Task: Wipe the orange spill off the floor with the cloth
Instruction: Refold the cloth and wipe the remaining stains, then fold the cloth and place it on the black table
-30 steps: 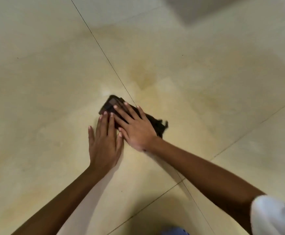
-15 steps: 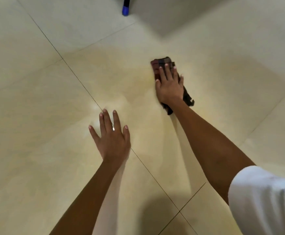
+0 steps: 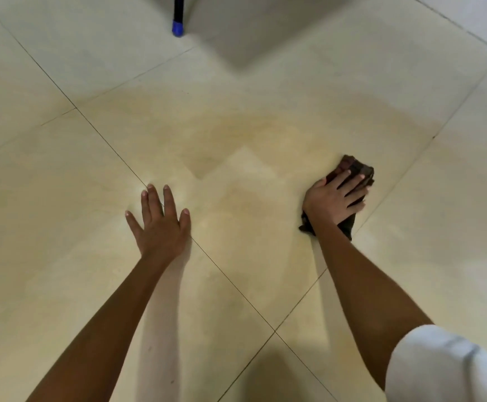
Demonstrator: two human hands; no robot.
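A dark brown cloth lies bunched on the pale tiled floor at the right of the view. My right hand presses flat on top of it, fingers spread toward the upper right, covering most of it. A faint orange-yellow smear spreads over the tile ahead of both hands, darker in a patch near the middle. My left hand rests palm down on the floor by a grout line, fingers apart, holding nothing, well to the left of the cloth.
A black pole with a blue tip touches the floor at the top. A grey shadow falls beside it. Grout lines cross between my arms. A white sleeve shows at the bottom right.
My right hand has swept the cloth from beside my left hand, up across the smear, then over to the right. My left hand stayed planted on the floor.
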